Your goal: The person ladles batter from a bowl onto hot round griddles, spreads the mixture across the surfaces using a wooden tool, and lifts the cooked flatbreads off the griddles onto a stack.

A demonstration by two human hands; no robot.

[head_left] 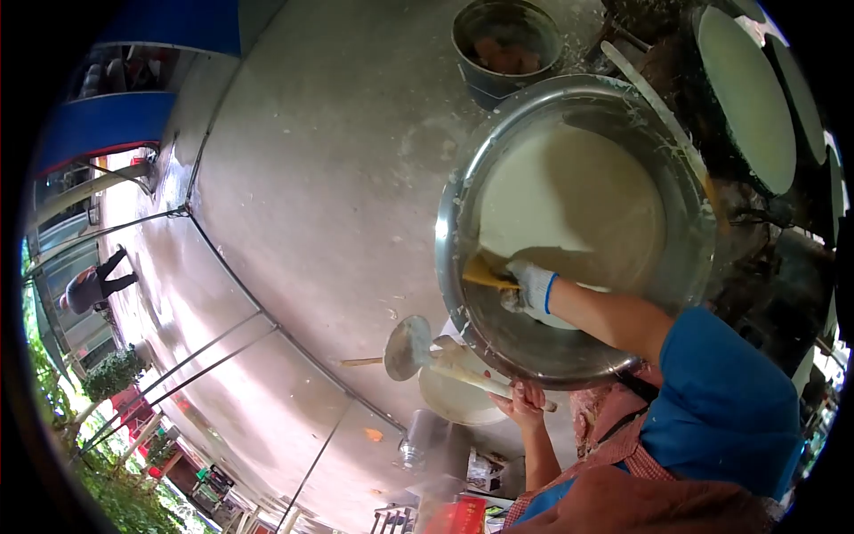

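A large steel basin (455, 191) holds a pale, thick liquid (614, 178). My right hand (534, 289), in a white glove with a blue cuff, is inside the basin near its wall. It is closed on a yellow-brown flat-edged piece (485, 271), whose exact kind I cannot make out. Bare and outside the basin's rim, my left hand (523, 403) wraps round the pale handle of a long-handled ladle (407, 347). The ladle's round, whitish-stained head extends past a pale-coated round container (454, 392), which the handle crosses.
A dark bucket (507, 44) with brownish chunks stands beside the basin. A long pale stick (658, 107) lies across its rim. Large round pans (745, 102) of pale contents line the far side. A metal canister (427, 436) stands on the concrete floor (302, 160). A person (89, 287) is in the distance.
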